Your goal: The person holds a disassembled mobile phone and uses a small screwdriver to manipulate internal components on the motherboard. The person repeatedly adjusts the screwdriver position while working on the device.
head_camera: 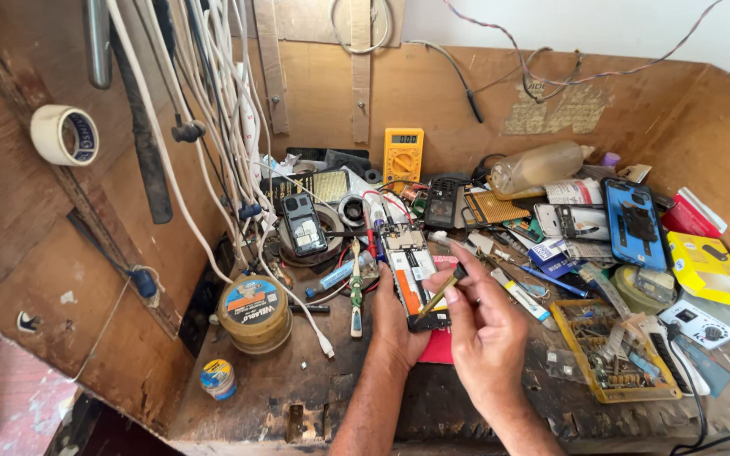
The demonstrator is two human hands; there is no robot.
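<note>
My left hand [392, 325] grips an opened phone [413, 272] from below, its bare circuit board and orange part facing up. With my right hand [483, 325] I pinch a thin screwdriver [438, 294] with a yellowish shaft, its tip resting on the lower part of the phone's board. A red mat [439, 346] lies under the phone on the worn wooden bench [297, 397].
A yellow multimeter [402, 156] leans on the back wall. Another opened phone [303, 224] lies left, a blue-cased phone [633, 221] right. A round tin [253, 311], a yellow parts tray [610, 350], tape roll [64, 134] and hanging white cables [213, 101] crowd the bench.
</note>
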